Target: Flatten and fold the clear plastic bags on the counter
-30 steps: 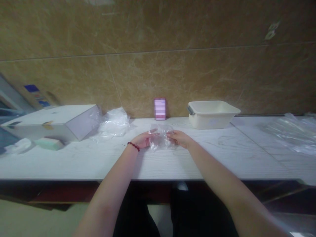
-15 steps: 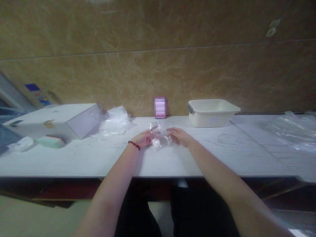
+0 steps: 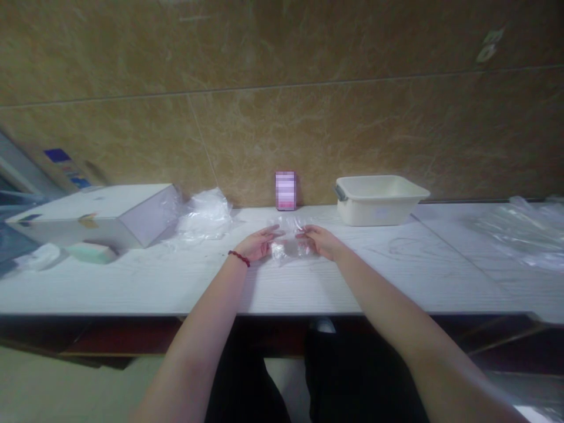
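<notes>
Bag (image 3: 287,245) of clear film is resting on the desk (image 3: 132,282), nearer its back edge. Left hand (image 3: 258,245) and right hand (image 3: 319,241) are lightly pinching its sides. Seeming featherlight, limp, slippery; edges looking best for gripping.

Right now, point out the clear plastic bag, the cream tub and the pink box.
clear plastic bag (image 3: 288,247): head view, crumpled middle.
cream tub (image 3: 374,214): head view, front wall.
pink box (image 3: 285,191): head view, front face.

Box (image 3: 94,214) left on table (image 3: 132,282), basin (image 3: 379,200) right, card (image 3: 285,190) between, behind.
</notes>
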`<state>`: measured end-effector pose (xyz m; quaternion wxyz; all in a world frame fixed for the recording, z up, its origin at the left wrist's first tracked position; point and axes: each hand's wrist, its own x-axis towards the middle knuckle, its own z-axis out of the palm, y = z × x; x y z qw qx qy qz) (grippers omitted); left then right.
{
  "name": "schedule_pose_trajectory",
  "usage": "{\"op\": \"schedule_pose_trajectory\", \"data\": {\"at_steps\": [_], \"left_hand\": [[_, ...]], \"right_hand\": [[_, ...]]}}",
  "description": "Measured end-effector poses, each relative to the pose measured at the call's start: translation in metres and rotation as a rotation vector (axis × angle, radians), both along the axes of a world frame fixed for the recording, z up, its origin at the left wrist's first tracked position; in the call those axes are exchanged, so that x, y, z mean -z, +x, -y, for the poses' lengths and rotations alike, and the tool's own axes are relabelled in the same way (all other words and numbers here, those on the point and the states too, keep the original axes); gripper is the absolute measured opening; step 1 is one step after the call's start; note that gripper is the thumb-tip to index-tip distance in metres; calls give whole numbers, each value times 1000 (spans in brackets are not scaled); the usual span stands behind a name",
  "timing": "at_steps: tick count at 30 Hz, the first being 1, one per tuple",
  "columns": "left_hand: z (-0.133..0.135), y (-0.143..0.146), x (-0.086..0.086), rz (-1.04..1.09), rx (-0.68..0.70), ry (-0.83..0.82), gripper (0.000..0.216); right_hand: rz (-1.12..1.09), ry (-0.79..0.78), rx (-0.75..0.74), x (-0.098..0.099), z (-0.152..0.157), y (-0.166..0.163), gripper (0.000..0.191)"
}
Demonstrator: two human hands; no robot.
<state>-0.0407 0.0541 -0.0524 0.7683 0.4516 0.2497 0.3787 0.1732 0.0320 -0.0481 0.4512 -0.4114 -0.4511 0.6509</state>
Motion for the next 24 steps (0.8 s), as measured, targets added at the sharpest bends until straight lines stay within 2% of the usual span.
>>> {"op": "schedule_pose_trajectory", "data": {"at_steps": [6,10,15,22,24], "left_hand": [[1,1,-1,14,-16,-12,32],[5,1,-7,118,65,-115,24],[6,1,-8,135,78,-235,33],[3,9,-1,-7,30,-69,14],[4,11,-2,-61,0,-8,14]], "right_hand": [[12,9,45,1,-3,-1,14],[-20,21,69,0,-1,-2,13],[-23,56,114,-5,4,-2,10],[-45,106,138,-5,2,-2,9],[-37,148,140,-3,0,-1,8]]}}
